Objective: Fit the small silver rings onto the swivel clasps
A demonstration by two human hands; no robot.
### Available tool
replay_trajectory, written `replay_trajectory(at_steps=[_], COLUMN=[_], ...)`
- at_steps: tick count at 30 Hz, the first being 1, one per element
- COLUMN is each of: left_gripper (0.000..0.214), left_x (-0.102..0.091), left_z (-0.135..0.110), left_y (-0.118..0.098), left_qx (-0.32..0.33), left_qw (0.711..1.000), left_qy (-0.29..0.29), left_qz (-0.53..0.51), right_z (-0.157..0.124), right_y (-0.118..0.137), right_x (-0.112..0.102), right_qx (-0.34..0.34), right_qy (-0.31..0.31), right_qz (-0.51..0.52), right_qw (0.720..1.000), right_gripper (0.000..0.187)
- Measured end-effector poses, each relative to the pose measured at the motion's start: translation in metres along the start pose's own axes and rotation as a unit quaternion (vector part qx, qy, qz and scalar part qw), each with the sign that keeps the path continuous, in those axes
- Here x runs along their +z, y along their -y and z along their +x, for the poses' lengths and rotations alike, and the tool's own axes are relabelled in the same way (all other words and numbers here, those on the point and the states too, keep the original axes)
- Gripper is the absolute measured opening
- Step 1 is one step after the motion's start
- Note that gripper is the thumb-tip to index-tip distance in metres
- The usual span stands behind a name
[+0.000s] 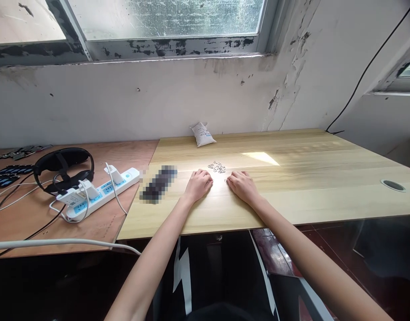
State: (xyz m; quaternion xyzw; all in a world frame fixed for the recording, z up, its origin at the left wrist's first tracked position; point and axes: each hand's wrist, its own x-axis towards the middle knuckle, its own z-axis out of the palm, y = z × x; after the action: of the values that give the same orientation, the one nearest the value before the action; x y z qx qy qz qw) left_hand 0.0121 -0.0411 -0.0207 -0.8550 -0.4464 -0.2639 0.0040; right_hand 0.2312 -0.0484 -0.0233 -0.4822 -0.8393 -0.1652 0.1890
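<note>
Both my hands rest on a light wooden table. My left hand lies knuckles up with its fingers curled under; what they hold, if anything, is hidden. My right hand also has its fingers bent, and its fingertips pinch a small metal ring at the left. A little pile of several small metal rings lies just beyond the two hands. A small white bag stands farther back near the wall.
A blurred dark object lies left of my left hand. On the brown table at left sit a white power strip with plugs and cables, and a black headset. A round cable hole is at the table's right.
</note>
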Motion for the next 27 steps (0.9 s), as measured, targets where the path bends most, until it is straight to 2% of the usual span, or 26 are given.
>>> replay_trajectory(at_steps=[7, 12, 15, 19, 22, 27], left_gripper=[0.010, 0.009, 0.009, 0.009, 0.009, 0.008], left_x=[-0.004, -0.003, -0.003, -0.003, -0.003, -0.004], left_z=[-0.007, -0.006, -0.005, -0.004, -0.004, -0.004], left_y=[0.002, 0.005, 0.006, 0.006, 0.005, 0.006], left_qx=[-0.052, -0.056, -0.054, -0.055, -0.060, -0.065], left_qw=[0.997, 0.996, 0.996, 0.995, 0.994, 0.994], left_qy=[-0.040, -0.039, -0.036, -0.039, -0.043, -0.032], left_qz=[-0.050, -0.061, -0.065, -0.074, -0.077, -0.077], right_z=[0.003, -0.001, -0.004, 0.000, 0.003, 0.002], right_y=[0.001, 0.002, 0.002, 0.006, 0.012, 0.019], right_x=[0.001, -0.001, -0.003, -0.005, -0.002, 0.003], right_qx=[-0.001, 0.010, 0.016, -0.024, -0.044, -0.023], right_qy=[0.019, 0.014, 0.012, 0.022, 0.006, -0.025], right_qz=[0.048, 0.082, 0.067, 0.031, 0.038, 0.114], right_qw=[0.999, 0.997, 0.998, 0.999, 0.998, 0.993], right_gripper=[0.029, 0.027, 0.030, 0.034, 0.030, 0.021])
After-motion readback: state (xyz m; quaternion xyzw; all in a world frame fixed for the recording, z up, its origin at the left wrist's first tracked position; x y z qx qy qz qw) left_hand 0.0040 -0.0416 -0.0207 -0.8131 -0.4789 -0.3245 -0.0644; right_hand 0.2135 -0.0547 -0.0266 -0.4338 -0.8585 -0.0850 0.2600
